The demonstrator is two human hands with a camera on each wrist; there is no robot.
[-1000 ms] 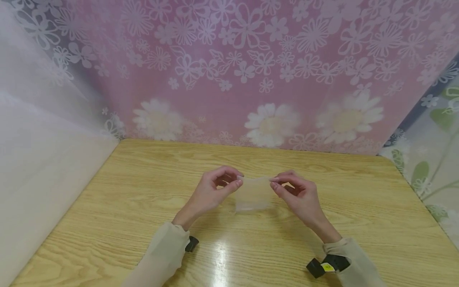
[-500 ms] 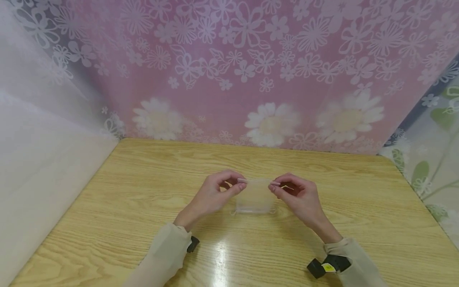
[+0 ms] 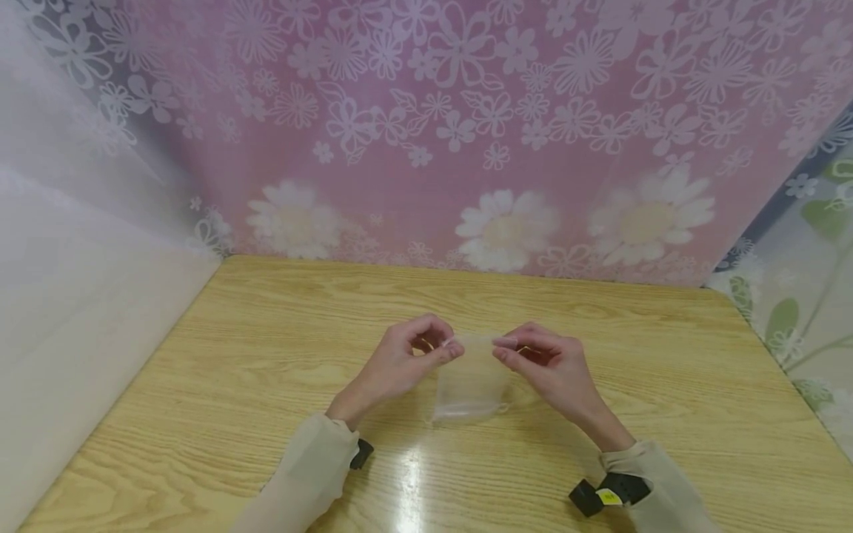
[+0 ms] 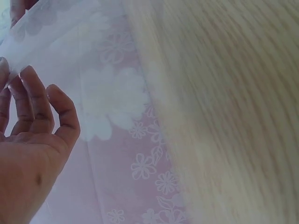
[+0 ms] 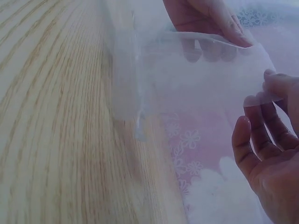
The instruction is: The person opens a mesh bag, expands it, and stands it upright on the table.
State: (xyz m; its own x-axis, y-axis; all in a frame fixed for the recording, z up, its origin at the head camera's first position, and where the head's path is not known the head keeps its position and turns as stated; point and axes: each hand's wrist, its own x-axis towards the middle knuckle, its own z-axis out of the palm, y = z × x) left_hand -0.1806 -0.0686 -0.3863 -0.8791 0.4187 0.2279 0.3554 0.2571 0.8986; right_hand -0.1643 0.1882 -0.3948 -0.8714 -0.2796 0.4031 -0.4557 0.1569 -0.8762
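Between both hands hangs a small see-through, whitish bag (image 3: 469, 381), with a thicker band along its lower edge and small loops at its lower corners. My left hand (image 3: 406, 355) pinches its upper left corner between thumb and fingers. At the upper right corner, my right hand (image 3: 549, 363) does the same. The right wrist view shows the film of the bag (image 5: 187, 74) stretched from the left hand (image 5: 205, 18) to the right hand (image 5: 275, 149), with a seam down one side. In the left wrist view, the remaining fingers of the left hand (image 4: 32, 126) are bent loosely.
A wood-grain table (image 3: 280, 318) lies under both hands. Behind it hangs a pink floral curtain (image 3: 400, 170), with a white sheet (image 3: 87, 274) at the left and leaf-patterned cloth (image 3: 806, 296) at the right. Black wrist cameras (image 3: 586, 497) sit at the sleeves.
The two hands have drawn slightly closer together, both still pinching the bag. The bag's lower edge has swung toward me and now shows lower in the head view.
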